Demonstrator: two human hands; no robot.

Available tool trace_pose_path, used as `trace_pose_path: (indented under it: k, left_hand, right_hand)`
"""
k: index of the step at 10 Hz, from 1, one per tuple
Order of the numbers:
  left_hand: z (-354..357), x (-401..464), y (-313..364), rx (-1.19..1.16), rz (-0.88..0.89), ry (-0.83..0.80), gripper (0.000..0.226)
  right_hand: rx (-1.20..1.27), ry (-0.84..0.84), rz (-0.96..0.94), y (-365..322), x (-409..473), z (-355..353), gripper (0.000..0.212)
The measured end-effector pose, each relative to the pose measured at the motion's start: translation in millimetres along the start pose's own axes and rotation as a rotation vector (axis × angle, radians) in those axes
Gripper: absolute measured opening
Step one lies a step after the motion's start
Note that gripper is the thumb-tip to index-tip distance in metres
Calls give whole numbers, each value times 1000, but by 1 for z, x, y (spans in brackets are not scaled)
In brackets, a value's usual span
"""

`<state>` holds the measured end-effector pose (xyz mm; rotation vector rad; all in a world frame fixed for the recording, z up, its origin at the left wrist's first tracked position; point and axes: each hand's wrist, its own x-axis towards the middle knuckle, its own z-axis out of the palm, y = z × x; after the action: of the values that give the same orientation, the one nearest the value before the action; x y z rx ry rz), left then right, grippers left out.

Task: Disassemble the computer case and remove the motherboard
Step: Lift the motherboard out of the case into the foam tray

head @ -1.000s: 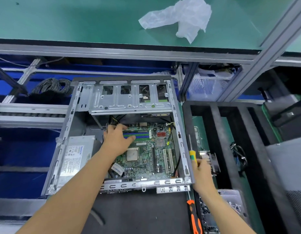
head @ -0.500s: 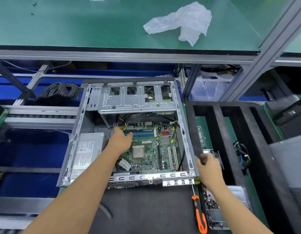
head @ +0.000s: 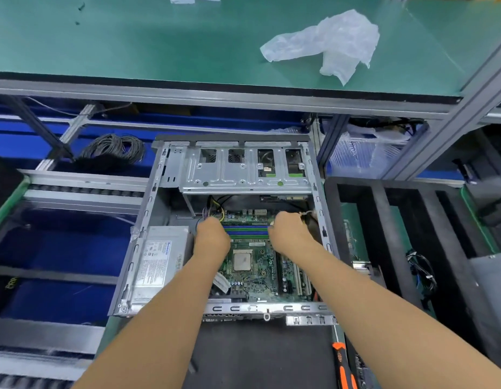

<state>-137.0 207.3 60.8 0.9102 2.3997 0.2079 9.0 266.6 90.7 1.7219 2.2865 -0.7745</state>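
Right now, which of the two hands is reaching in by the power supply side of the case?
The left hand: it sits at the motherboard's left edge, next to the grey power supply. The right hand is over by the case's right wall.

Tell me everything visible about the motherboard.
The motherboard is a green circuit board lying flat on the floor of the open metal computer case. A bare square silver processor sits mid-board, blue and green memory slots run across above it, long expansion slots lie to its right. The left hand and right hand reach to its far edge, fingertips hidden.
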Motion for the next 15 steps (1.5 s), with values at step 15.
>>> trace_pose_path:
  k: [15]
  left_hand:
    - [13, 29, 4, -44, 93, 312, 32]
  right_hand:
    - [195, 265, 189, -3, 49, 39, 45]
